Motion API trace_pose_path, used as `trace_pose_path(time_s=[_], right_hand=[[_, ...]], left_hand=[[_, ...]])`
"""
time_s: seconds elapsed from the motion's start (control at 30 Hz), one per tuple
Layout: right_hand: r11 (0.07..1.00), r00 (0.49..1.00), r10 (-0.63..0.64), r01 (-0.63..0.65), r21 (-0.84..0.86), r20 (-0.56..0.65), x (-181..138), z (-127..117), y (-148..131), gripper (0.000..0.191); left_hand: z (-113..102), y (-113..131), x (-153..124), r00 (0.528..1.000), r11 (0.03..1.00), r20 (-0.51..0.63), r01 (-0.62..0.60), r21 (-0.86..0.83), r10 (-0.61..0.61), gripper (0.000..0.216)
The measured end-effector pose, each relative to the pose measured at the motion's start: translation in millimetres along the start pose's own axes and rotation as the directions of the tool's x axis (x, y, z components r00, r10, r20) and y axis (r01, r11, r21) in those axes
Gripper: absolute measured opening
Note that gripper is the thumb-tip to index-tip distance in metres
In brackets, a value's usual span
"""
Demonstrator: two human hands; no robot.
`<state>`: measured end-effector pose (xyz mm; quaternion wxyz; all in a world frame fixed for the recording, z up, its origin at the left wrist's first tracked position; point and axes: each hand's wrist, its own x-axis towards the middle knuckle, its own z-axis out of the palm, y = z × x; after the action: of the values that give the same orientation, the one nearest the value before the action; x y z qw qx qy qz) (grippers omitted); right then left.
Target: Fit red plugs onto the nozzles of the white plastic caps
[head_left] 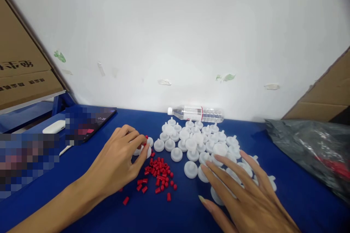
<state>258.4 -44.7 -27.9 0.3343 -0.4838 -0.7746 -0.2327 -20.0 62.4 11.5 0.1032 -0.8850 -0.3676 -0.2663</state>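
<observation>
My left hand [120,153] has its fingers closed at the left of the pile, with thumb and index finger pinching a white round plastic piece [148,151]. A bit of red shows at the fingertips, and other white pieces are partly hidden behind them. Just to the right of that hand lies a loose heap of small red caps [161,171]. Many white discs with short stems [176,154] are spread over the middle and right. Over their near right side, my right hand [243,196] is open with its fingers spread, covering some of them.
A clear plastic bottle [195,113] lies on its side by the wall. On the left are a phone [102,118], a white case [54,126] and a cardboard box [24,62]. A grey plastic bag [306,149] lies on the blue table [175,218] at right.
</observation>
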Motion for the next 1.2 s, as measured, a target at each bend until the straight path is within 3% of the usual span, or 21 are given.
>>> trace_pose_path(time_s=[0.23, 0.57, 0.97, 1.2], right_hand=[[1.000, 0.999, 0.003, -0.004, 0.018, 0.035, -1.2, -1.2, 1.3, 0.040], [1.000, 0.999, -0.012, 0.011, 0.018, 0.036, -3.0, 1.9, 0.4, 0.040], [0.999, 0.997, -0.041, 0.042, -0.018, 0.058, -4.7, 4.2, 3.3, 0.041], [0.999, 0.998, -0.042, 0.043, -0.019, 0.044, -5.3, 4.4, 3.1, 0.040]], left_hand=[[2.5, -15.4, 1.6, 1.000, 0.991, 0.021, -0.004, 0.136, 0.001, 0.019], [2.1, -8.7, 1.2, 0.996, 0.998, 0.083, 0.009, 0.058, -0.014, 0.019], [5.4, -10.3, -3.2, 0.998, 0.999, 0.068, 0.005, 0.043, -0.008, 0.020], [4.4, -11.3, -4.3, 0.983, 0.994, 0.153, -0.108, 0.008, 0.106, 0.024]])
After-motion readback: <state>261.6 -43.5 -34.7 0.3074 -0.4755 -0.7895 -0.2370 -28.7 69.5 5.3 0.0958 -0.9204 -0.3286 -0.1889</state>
